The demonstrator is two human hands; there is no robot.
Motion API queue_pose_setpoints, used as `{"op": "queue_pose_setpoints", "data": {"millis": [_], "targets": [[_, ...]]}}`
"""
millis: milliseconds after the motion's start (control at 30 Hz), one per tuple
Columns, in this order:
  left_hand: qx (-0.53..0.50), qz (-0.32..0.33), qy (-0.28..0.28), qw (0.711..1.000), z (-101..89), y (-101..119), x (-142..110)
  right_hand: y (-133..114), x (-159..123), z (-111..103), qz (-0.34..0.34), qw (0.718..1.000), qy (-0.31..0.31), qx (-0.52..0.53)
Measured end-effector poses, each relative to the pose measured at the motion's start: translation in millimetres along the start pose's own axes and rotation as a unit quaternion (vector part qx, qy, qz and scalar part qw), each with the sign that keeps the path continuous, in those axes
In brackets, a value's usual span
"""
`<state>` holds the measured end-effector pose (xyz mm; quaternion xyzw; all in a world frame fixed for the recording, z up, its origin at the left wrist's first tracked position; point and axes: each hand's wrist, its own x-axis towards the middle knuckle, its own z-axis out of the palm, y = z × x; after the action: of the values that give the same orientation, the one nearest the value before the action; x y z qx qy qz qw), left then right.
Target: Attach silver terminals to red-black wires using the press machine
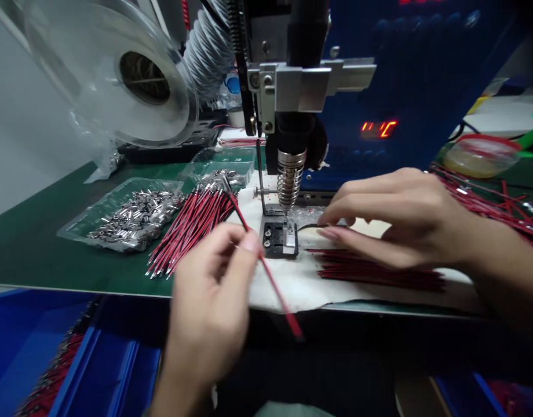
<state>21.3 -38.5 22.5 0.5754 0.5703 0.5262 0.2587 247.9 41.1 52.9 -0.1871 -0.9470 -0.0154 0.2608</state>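
My left hand (218, 289) is closed, pinching a red-and-black wire (270, 278) between thumb and fingers. That wire slants from a metal-tipped upper end beside the wire pile to a blurred lower end past the table edge. My right hand (392, 220) pinches a dark wire (309, 226), whose far end reaches a small black fixture (275, 240). A silver metal piece (289, 238) sits in the fixture, directly below the soldering tip with its spring (289, 176). Under my right hand, a bundle of red-and-black wires (371, 272) lies on a white cloth (275, 289).
A clear tray (69, 229) of small metal parts and a pile of red-and-black wires (192, 226) stand left. Behind rises a blue machine (414, 75) with a red display. A clear reel (88, 69) hangs upper left. Blue bins (119, 353) sit below the table edge.
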Motion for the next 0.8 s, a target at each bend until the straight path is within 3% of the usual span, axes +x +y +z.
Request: {"op": "queue_pose_setpoints", "data": {"millis": [67,167,333,533,700,733,800], "targets": [[0.115,0.024,0.01,0.993,-20.6,-4,17,8,0,-4,0.021,0.998,-0.057,0.001],[0.322,0.048,-0.006,0.946,-42.1,-7,39,15,0,-7,0.052,0.989,-0.14,-0.005],[0.448,0.006,0.024,0.894,-53.8,-8,62,15,-2,-4,0.092,0.973,-0.209,0.015],[0.484,-0.011,0.033,0.874,-57.2,-21,71,9,1,9,0.086,0.972,-0.218,0.035],[0.498,-0.037,0.047,0.865,-52.7,-11,64,4,5,17,0.089,0.972,-0.213,0.047],[0.49,-0.049,0.06,0.868,-54.3,-9,64,4,6,17,0.088,0.972,-0.213,0.047],[0.411,-0.093,0.093,0.902,-64.3,-13,68,3,6,17,0.079,0.973,-0.211,0.04]]}}
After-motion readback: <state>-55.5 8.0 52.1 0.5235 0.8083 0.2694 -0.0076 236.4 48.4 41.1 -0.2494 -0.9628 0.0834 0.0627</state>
